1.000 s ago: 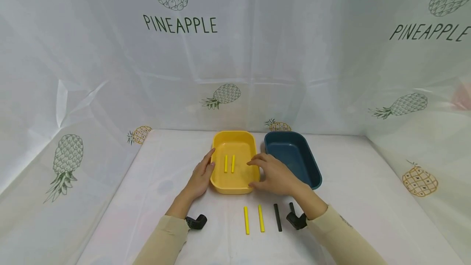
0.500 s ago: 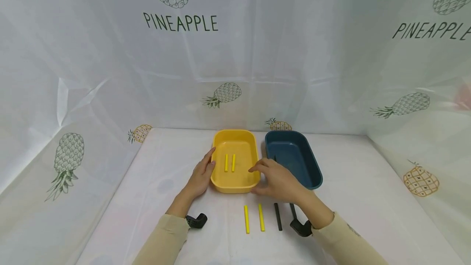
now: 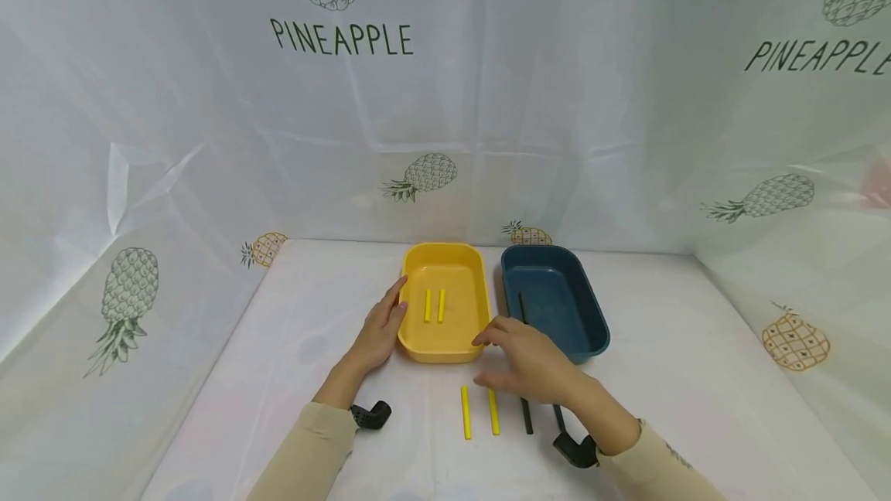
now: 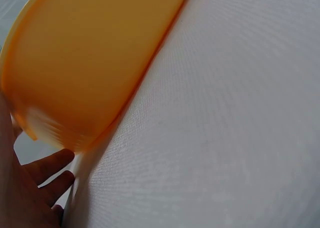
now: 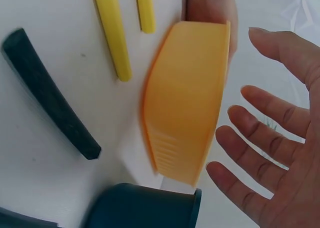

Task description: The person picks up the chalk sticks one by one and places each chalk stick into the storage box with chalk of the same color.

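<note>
My left hand (image 3: pixel 374 337) rests along the left outer wall of a yellow tray (image 3: pixel 455 340), fingers extended; in the left wrist view its fingertips are right at the tray's wall (image 4: pixel 95 68). Two yellow sticks (image 3: pixel 428 306) lie side by side inside that tray. Over the tray's near right corner hovers my right hand (image 3: pixel 532 362), fingers spread and loosely bent, nothing between them in the right wrist view. Below it on the table are two more yellow sticks (image 3: pixel 465 413) and dark sticks (image 3: pixel 527 417), partly hidden by the hand and wrist.
A dark blue tray (image 3: pixel 599 339) stands right of the yellow one, with a dark stick (image 3: pixel 523 308) in it. Black wrist-camera mounts (image 3: pixel 372 415) sit on both wrists. A white pineapple-print sheet (image 3: pixel 585 99) hangs behind and at the sides.
My right hand has drawn back toward me from the yellow tray's right side, exposing the dark stick in the blue tray. My left hand and both trays stay in place.
</note>
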Demonstrator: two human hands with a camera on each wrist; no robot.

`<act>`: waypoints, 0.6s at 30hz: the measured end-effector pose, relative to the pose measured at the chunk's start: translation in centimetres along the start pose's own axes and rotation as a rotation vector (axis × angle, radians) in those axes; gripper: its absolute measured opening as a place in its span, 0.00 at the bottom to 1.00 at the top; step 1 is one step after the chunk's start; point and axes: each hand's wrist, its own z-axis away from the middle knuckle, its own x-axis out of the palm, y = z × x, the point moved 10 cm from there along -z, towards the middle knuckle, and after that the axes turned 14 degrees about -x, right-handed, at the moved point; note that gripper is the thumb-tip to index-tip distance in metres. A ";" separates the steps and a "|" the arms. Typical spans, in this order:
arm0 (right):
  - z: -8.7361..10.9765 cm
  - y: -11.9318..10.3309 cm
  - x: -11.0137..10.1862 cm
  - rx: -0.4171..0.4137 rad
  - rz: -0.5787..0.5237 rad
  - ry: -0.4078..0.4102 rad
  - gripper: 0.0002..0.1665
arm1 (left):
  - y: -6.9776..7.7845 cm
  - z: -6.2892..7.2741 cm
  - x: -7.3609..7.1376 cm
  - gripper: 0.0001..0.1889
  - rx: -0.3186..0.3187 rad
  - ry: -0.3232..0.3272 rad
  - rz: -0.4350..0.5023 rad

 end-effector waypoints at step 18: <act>1.1 -1.4 3.7 -0.012 0.002 -0.116 0.32 | -0.1 -0.2 0.1 0.27 0.005 -0.006 0.005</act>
